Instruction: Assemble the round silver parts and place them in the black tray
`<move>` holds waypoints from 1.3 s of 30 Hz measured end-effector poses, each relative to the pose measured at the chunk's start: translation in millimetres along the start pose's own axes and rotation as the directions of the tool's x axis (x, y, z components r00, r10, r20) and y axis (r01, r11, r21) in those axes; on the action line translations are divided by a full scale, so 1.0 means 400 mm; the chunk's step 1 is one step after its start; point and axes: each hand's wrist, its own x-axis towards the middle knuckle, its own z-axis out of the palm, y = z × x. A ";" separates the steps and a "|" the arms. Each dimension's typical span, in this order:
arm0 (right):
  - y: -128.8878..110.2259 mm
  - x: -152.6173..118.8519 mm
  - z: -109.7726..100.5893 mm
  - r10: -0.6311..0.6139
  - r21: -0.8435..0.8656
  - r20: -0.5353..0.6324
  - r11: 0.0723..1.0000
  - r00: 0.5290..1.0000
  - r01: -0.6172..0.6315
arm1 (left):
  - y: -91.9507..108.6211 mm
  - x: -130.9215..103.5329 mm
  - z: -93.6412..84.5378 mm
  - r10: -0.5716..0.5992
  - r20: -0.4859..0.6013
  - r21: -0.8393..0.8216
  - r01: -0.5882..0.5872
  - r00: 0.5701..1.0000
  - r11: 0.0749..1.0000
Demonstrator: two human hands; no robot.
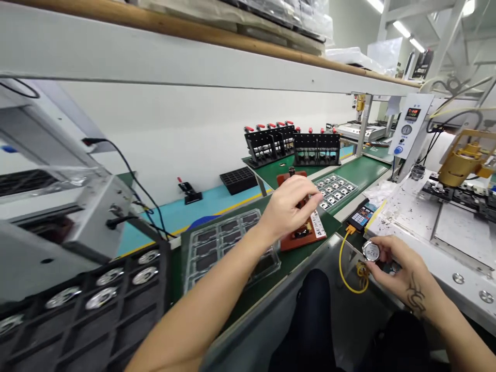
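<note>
My right hand grips a round silver metal part by its edge, between thumb and fingers. Small print shows on the part's face, and another shiny piece appears lower, partly hidden by the fingers. My left hand is raised over an orange-brown fixture on the green bench, its fingers curled and thumb stretched forward. Whatever those fingers hold, if anything, is hidden. A black knob sticks up behind that hand. A white label with writing lies along the fixture's right side.
At left are a clear plastic tray and a black compartment tray with several silver parts. Another tray of round parts lies beyond the fixture. Black clamp racks stand behind. A keypad and a white machine flank the right side.
</note>
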 end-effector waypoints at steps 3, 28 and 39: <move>-0.034 0.027 0.010 -0.083 -0.059 0.015 0.995 0.996 0.084 | -0.061 0.000 0.006 0.056 0.207 0.032 -0.064 0.977 0.997; 0.046 0.146 0.158 -0.071 0.147 0.149 0.988 0.986 0.049 | -0.224 -0.260 -0.047 -0.744 0.443 0.177 0.764 0.501 0.620; 0.201 0.301 0.403 -0.014 0.201 0.338 0.978 0.941 -0.058 | -0.251 -0.294 0.135 -0.696 0.460 0.207 0.695 0.552 0.688</move>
